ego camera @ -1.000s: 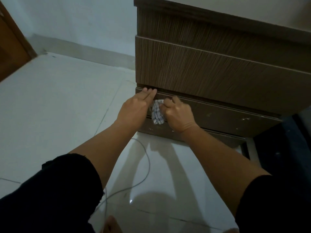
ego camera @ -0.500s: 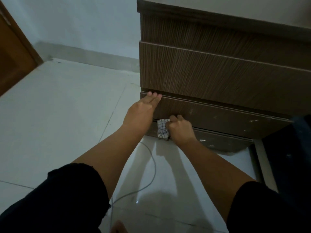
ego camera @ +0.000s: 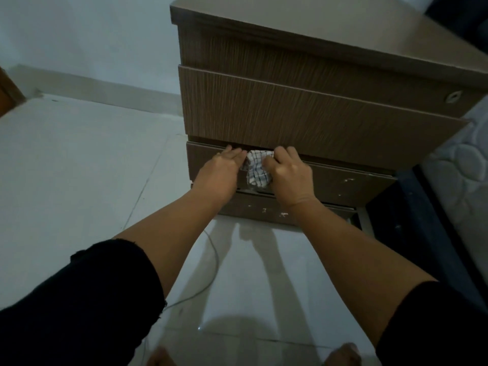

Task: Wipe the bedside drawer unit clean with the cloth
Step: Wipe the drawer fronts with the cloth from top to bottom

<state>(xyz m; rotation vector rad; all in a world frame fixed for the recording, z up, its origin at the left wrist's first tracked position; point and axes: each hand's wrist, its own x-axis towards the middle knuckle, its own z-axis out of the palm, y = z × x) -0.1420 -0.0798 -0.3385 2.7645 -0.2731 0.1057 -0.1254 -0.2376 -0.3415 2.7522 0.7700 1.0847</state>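
Pale glossy tile floor (ego camera: 79, 180), grey wall behind, wood-grain drawer unit (ego camera: 303, 114) w/ a matte top. Since 0.5 s ago I see the cloth (ego camera: 257, 169) has gone from the bottom edge of the lower drawer (ego camera: 343, 180) up to its top lip, so I'd say the stroke is now covering the upper face & gap. Right hand (ego camera: 289, 175) is closed around the small checked, crumpled cloth; left hand (ego camera: 220, 173) lies flat, fingers straight, braced on the drawer front. White scuffs remain lower right; thin cable (ego camera: 211, 273) on floor
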